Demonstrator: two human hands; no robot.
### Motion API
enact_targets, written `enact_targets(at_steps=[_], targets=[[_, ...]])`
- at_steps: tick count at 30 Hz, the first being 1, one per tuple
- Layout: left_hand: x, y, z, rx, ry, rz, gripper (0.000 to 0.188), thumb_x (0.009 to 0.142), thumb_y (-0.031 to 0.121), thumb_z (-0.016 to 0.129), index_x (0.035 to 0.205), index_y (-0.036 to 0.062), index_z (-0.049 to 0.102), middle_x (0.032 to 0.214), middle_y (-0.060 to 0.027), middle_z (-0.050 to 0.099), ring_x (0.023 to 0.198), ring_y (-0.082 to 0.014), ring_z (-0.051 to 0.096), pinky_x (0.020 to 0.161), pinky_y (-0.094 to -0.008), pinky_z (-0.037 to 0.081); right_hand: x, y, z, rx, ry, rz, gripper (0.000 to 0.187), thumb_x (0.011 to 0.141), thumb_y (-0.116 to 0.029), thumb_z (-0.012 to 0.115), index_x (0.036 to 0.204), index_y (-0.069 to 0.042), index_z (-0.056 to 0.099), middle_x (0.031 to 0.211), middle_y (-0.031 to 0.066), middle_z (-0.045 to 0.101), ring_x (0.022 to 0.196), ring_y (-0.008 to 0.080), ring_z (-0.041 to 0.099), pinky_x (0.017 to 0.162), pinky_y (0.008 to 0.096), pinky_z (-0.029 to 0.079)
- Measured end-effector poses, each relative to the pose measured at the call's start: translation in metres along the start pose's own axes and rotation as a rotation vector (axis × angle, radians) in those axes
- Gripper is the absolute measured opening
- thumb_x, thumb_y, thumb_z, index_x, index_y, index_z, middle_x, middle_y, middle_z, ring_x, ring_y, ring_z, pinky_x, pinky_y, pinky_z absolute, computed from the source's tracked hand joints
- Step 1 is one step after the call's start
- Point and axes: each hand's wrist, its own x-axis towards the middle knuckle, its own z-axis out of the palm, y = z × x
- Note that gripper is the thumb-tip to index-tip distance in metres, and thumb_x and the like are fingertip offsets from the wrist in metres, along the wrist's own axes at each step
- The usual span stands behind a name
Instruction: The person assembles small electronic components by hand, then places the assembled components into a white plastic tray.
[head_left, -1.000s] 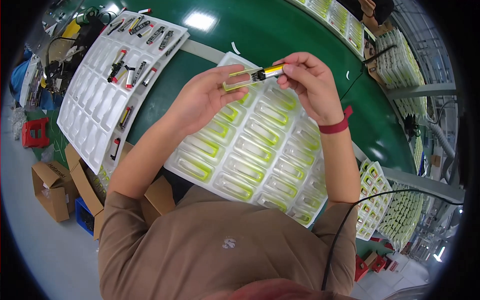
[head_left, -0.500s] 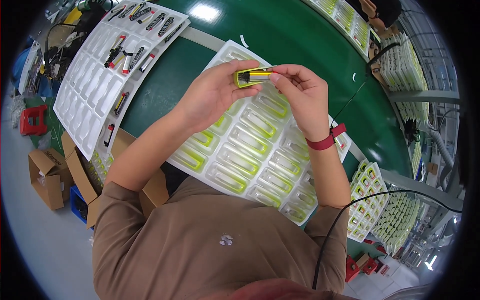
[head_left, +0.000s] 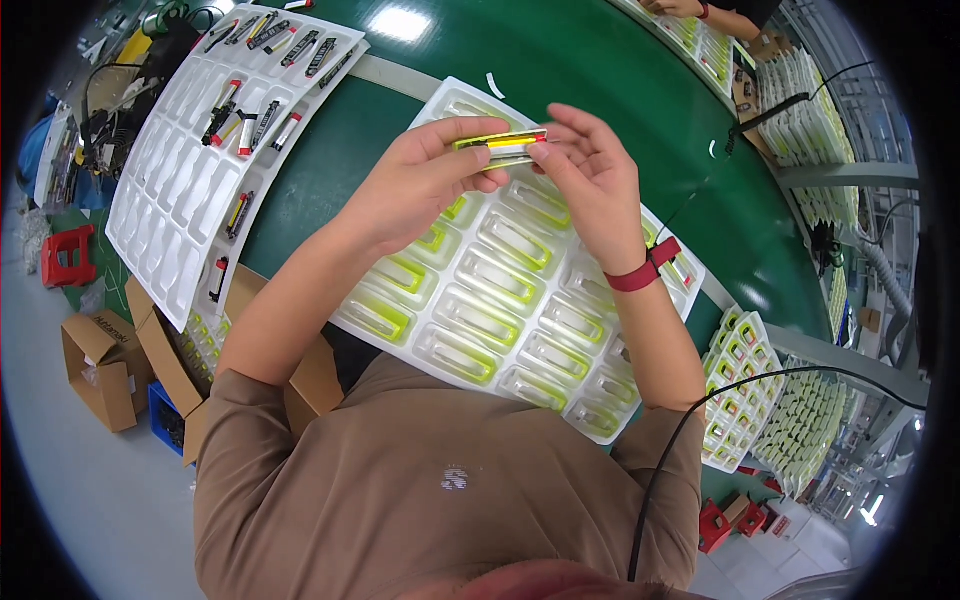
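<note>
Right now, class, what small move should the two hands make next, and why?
Probably lower the yellow case into a tray pocket. The left hand grips it, the right hand touches its end, and the insert looks fully seated inside.

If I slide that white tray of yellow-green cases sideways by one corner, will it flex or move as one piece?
The white tray looks like thin moulded plastic, so it would probably flex when pushed by a corner. It seems light, and the green table looks smooth, so it may slide easily. Its yellow-green cases sit in pockets and would likely stay put.
</note>
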Motion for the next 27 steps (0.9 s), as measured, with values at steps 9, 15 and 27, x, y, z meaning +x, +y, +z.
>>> enact_targets(at_steps=[9,15,27], targets=[[0.006,-0.006,-0.002,0.21,0.031,0.041,0.036,0.102,0.008,0.058,0.136,-0.0007,0.053,0.119,-0.0102,0.065,0.099,-0.0125,0.066,0.09,-0.0246,0.052,-0.004,0.002,-0.004,0.027,-0.115,0.023,0.037,0.089,-0.002,0.076,0.123,0.005,0.062,0.106,0.0082,0.069,0.096,0.0112,0.068,0.087,0.0238,0.055],[0.011,-0.012,-0.005,0.191,0.045,0.051,0.033,0.102,0.009,0.057,0.133,-0.0006,0.05,0.115,-0.0109,0.066,0.097,-0.0131,0.067,0.09,-0.0258,0.052,-0.002,0.002,-0.003,-0.006,-0.066,0.053,0.033,0.089,-0.004,0.076,0.119,0.004,0.065,0.104,0.0065,0.069,0.096,0.0095,0.066,0.084,0.0238,0.055],[0.009,-0.001,0.007,0.304,0.015,0.115,0.039,0.097,0.007,0.064,0.134,-0.0025,0.052,0.112,-0.0108,0.068,0.101,-0.0135,0.067,0.092,-0.0265,0.053,-0.005,0.005,-0.001,0.101,0.015,0.032,0.026,0.091,-0.004,0.074,0.11,0.003,0.057,0.105,0.0107,0.07,0.095,0.0154,0.07,0.085,0.0258,0.057]])
